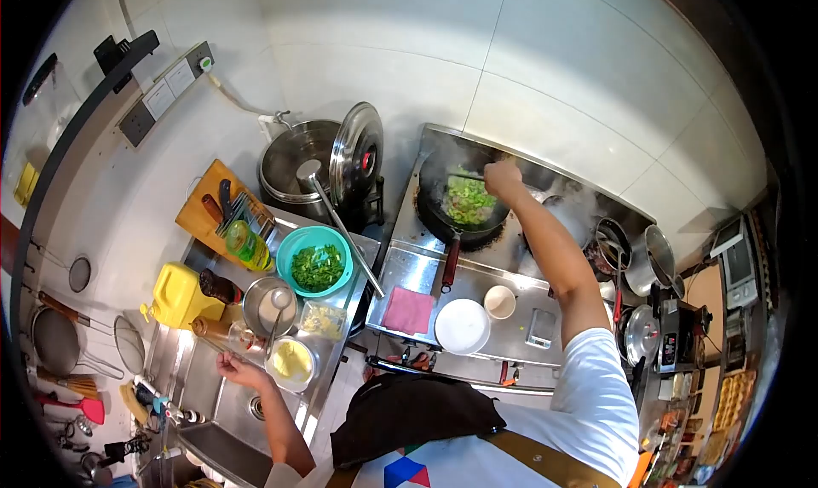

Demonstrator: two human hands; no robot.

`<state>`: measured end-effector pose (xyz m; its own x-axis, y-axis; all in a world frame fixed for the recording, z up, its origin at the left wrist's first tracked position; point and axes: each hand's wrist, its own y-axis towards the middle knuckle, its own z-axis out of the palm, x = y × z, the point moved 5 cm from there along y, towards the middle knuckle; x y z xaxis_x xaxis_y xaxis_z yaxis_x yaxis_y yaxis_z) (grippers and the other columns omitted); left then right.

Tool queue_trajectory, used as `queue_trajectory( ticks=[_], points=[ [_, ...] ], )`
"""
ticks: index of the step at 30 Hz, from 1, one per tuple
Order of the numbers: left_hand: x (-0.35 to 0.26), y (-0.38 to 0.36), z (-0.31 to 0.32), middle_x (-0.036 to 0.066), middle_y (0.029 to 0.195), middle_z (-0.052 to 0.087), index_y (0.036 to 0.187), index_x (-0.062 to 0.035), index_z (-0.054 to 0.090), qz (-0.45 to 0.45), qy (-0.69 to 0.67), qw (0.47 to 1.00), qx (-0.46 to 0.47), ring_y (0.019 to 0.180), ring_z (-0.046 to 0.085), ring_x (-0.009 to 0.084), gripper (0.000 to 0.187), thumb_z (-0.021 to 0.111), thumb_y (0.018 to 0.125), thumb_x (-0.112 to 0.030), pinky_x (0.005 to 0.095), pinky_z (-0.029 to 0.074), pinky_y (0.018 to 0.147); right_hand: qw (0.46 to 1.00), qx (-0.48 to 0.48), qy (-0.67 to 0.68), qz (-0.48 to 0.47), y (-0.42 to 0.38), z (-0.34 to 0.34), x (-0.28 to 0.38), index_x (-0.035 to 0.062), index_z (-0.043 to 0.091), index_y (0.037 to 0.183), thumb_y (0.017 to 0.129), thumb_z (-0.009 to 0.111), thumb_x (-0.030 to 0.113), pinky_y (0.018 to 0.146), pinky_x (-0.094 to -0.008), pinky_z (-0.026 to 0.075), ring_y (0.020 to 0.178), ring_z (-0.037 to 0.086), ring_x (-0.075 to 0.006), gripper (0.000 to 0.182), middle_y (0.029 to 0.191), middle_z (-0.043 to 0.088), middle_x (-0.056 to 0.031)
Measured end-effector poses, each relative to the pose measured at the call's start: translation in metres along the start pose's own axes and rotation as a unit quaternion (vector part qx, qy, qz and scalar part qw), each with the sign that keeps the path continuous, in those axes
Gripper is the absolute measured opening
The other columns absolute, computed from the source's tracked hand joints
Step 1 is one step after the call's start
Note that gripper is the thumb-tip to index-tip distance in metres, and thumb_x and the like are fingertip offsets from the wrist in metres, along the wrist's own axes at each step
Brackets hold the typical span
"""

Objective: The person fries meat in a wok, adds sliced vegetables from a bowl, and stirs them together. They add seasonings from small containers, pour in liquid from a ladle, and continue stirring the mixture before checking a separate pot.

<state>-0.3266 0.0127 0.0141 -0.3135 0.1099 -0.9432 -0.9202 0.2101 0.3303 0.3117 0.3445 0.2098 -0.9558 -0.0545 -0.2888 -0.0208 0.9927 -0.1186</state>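
My right hand (503,179) is a closed fist above the far right side of the wok (437,220). What it grips, if anything, is hidden. Chopped green vegetables (469,200) steam in the wok, whose wooden handle (450,265) points toward me. My left hand (239,370) hovers over the sink edge with fingers curled together, and I cannot make out anything in them. Near it stand a brown-topped jar (209,328), a steel bowl (257,305) with a ladle (279,299) in it, and a white bowl of yellow food (290,362).
A teal bowl of chopped greens (317,266) stands on the left counter. Beside the stove lie a pink cloth (407,310), a white plate (463,327), a small cup (500,301) and a scale (541,329). A large pot (298,160) stands in the corner; steam rises right of the wok.
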Motion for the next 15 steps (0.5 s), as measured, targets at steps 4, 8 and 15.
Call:
queue_trajectory(
  ticks=[4,8,15],
  points=[
    [-0.045,-0.019,0.011,0.011,0.105,0.050,0.111,0.0024,0.044,0.014,-0.026,0.999,0.029,0.096,0.050,0.0204,0.022,0.046,0.093,-0.008,0.0322,0.043,0.087,0.988,0.069,0.118,0.066,0.003,0.051,-0.058,0.0019,0.069,0.082,0.074,0.054,0.008,0.067,-0.0403,0.054,0.077,0.067,-0.0319,0.018,0.082,0.068,-0.0165],
    [-0.086,-0.044,0.028,0.012,0.103,0.052,0.107,0.0030,0.047,0.033,-0.053,0.995,0.082,0.095,0.052,0.0209,0.018,0.046,0.092,-0.007,0.0318,0.041,0.087,0.944,0.188,0.230,0.146,-0.080,0.076,-0.064,-0.0017,0.067,0.073,0.076,0.052,0.011,0.057,-0.0420,0.052,0.058,0.065,-0.0309,0.020,0.058,0.062,-0.0188],
    [-0.141,-0.106,0.106,0.009,0.099,0.052,0.107,-0.0018,0.048,0.030,-0.111,0.962,0.247,0.093,0.050,0.0180,0.014,0.046,0.094,-0.008,0.0304,0.040,0.088,0.970,0.000,0.218,0.109,-0.174,0.138,-0.032,0.0012,0.063,0.088,0.076,0.054,0.011,0.075,-0.0484,0.049,0.083,0.062,-0.0402,0.018,0.086,0.064,-0.0238]
  ],
)
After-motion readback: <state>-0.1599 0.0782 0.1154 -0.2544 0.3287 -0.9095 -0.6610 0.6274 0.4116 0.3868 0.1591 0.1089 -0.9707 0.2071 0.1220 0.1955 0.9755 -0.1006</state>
